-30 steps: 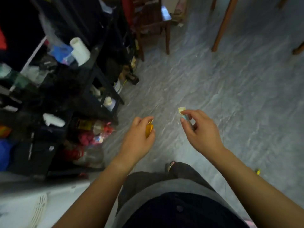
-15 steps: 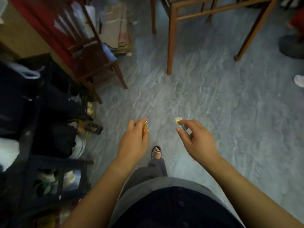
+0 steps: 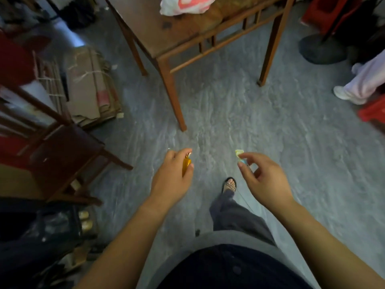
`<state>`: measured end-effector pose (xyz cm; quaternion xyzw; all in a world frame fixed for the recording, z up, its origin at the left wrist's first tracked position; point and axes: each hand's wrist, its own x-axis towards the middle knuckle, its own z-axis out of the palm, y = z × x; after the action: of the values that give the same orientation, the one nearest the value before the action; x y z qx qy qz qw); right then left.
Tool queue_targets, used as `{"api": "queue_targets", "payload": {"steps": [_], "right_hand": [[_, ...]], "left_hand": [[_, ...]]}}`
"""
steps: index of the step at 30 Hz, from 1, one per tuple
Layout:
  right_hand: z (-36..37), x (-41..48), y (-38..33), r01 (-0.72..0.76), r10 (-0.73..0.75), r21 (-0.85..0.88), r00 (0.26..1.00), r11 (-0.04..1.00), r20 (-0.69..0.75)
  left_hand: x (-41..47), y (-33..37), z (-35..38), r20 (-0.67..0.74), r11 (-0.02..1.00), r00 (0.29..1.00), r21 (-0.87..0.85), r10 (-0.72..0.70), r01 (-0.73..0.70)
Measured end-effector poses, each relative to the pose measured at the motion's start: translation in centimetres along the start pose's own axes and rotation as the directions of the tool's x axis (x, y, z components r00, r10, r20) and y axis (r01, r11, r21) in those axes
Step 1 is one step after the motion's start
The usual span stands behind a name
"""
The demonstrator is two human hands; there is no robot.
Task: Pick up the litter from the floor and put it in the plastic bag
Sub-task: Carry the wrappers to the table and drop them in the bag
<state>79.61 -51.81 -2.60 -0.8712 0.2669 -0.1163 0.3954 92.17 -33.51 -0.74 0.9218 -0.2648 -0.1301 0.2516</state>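
My left hand [image 3: 170, 178] is closed around an orange-gold wrapper [image 3: 186, 163] that pokes out between thumb and fingers. My right hand [image 3: 262, 180] pinches a small yellow-green and blue wrapper [image 3: 240, 155] at its fingertips. Both hands hover at waist height over the grey marbled floor [image 3: 229, 113]. A white and pink plastic bag [image 3: 185, 5] lies on the wooden table [image 3: 166, 36] at the top of the view, well ahead of both hands.
A dark wooden chair [image 3: 62, 151] stands at the left, with flattened cardboard [image 3: 91, 86] stacked behind it. Another person's leg and white shoe [image 3: 354, 88] are at the right by red crates [image 3: 373, 109]. My sandalled foot [image 3: 229, 184] steps between my hands.
The view has swung from the cluttered shelf on the left toward the table, which now fills the top. Both hands keep their wrappers and stay in the same pose.
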Motion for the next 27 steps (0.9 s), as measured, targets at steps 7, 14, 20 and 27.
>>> {"api": "queue_targets", "payload": {"steps": [7, 14, 20, 27], "right_hand": [[-2.5, 22.3, -0.7, 0.144, -0.142, -0.059, 0.989, 0.988, 0.044], [-5.5, 38.0, -0.9, 0.201, -0.199, -0.076, 0.980, 0.977, 0.027], [-4.3, 50.5, -1.1, 0.208, -0.204, -0.053, 0.977, 0.977, 0.058], [-4.5, 67.9, -3.3, 0.247, -0.248, -0.119, 0.969, 0.962, 0.006]], "left_hand": [[21.0, 5.0, -1.2, -0.013, 0.999, 1.000, -0.037, 0.013, -0.014], [36.8, 9.9, -2.2, -0.040, 0.996, 0.999, -0.083, 0.033, -0.037], [49.5, 8.9, -2.9, -0.039, 0.995, 0.999, -0.099, -0.027, 0.023], [67.6, 9.0, -6.0, -0.092, 0.993, 0.994, -0.094, 0.058, -0.067]]}}
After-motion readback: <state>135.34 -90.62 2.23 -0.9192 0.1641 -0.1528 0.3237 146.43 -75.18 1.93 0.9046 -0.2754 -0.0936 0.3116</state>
